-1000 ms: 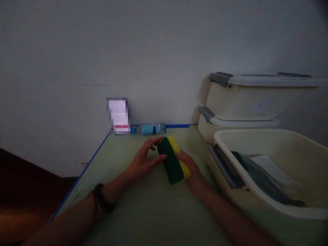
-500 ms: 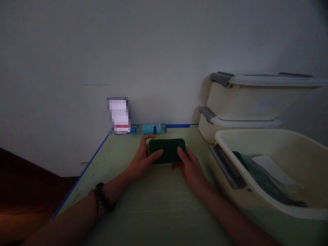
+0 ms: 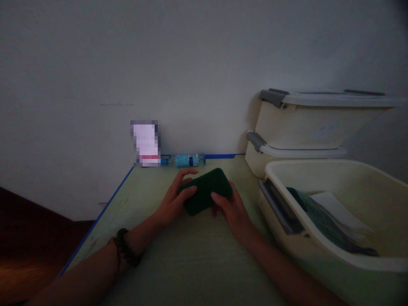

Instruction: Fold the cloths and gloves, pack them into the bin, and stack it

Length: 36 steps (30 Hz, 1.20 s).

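Observation:
Between both hands, above the middle of the table, is a dark green rectangular block (image 3: pixel 205 191) with rounded corners; its exact kind I cannot tell. It is tilted, its right end higher than its left. My left hand (image 3: pixel 178 197) grips the left end, thumb on the face and index finger reaching out past the top edge. On the right end, my right hand (image 3: pixel 234 212) has its thumb pressed on the lower face while the other fingers are mostly hidden behind.
A clear bottle (image 3: pixel 186 160) with a blue label lies by the wall, beside a blurred upright screen (image 3: pixel 146 142). At right, an open cream bin (image 3: pixel 270 170) holds green patterned cloth (image 3: pixel 321 221) and something white. Two lidded boxes (image 3: pixel 293 127) are stacked behind. The pale green table (image 3: pixel 191 263) has blue edging.
The green block has turned from nearly level to slanted, right end up and left end down. My right thumb now sits lower and further left on its face.

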Each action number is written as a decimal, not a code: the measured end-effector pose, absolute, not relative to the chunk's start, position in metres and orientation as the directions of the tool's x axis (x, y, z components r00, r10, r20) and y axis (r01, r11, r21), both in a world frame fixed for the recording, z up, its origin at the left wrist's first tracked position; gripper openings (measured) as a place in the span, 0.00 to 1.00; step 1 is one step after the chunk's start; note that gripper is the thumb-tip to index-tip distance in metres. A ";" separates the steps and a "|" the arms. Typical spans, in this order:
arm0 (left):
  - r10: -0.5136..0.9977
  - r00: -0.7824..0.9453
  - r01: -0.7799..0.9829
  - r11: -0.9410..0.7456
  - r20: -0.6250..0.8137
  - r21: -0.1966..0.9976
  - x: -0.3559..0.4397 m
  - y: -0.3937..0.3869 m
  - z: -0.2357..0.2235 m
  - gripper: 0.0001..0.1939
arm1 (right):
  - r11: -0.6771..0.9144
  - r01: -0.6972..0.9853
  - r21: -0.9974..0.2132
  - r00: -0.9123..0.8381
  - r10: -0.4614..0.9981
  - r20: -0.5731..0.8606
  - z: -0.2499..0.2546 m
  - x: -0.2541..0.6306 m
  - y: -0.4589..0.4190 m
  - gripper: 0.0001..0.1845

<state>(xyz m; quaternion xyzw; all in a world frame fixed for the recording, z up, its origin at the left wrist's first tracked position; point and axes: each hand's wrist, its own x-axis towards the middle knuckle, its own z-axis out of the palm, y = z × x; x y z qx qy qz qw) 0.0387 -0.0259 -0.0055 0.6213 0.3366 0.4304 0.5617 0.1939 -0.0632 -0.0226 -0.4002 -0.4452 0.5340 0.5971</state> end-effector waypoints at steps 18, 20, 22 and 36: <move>0.787 0.589 -0.140 -0.128 0.187 0.982 0.040 -0.028 -0.007 0.23 | 0.096 -0.135 -0.986 0.114 0.990 0.081 -0.013 0.195 -0.068 0.24; 0.781 0.593 -0.143 -0.134 0.194 0.981 0.040 -0.028 -0.007 0.21 | 0.119 -0.148 -0.982 0.127 0.987 0.100 -0.015 0.194 -0.068 0.22; 0.788 0.583 -0.148 -0.136 0.198 0.980 0.039 -0.029 -0.007 0.20 | 0.149 -0.150 -0.977 0.140 0.982 0.128 -0.017 0.193 -0.069 0.19; 0.782 0.581 -0.062 -0.234 0.225 0.970 0.039 -0.030 -0.007 0.20 | 0.193 -0.057 -0.980 0.066 0.980 0.189 -0.016 0.200 -0.069 0.20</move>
